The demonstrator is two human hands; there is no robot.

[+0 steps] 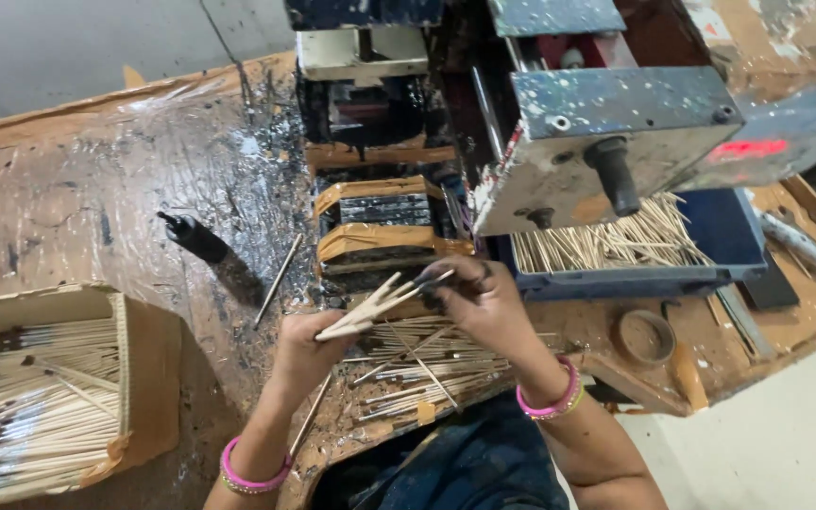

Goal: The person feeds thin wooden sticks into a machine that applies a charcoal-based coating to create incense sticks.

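Observation:
My left hand (pixel 309 345) grips the lower ends of a small bunch of thin wooden sticks (pixel 377 304). My right hand (pixel 479 297) pinches the same bunch at its dark-tipped upper ends. The bunch is held tilted above a loose heap of similar sticks (pixel 422 364) on the stained workbench (pixel 96 189). Both wrists wear pink bangles. Just behind my hands stands a paint-spattered machine (pixel 606 142) with taped metal blocks (pixel 380 227).
A cardboard box (pixel 148 378) of dark-tipped sticks sits at the lower left. A blue tray (pixel 729 236) of plain sticks lies under the machine at right. A black bottle (pixel 195 236), one loose stick (pixel 278 279) and a round lid (pixel 644 337) lie on the bench.

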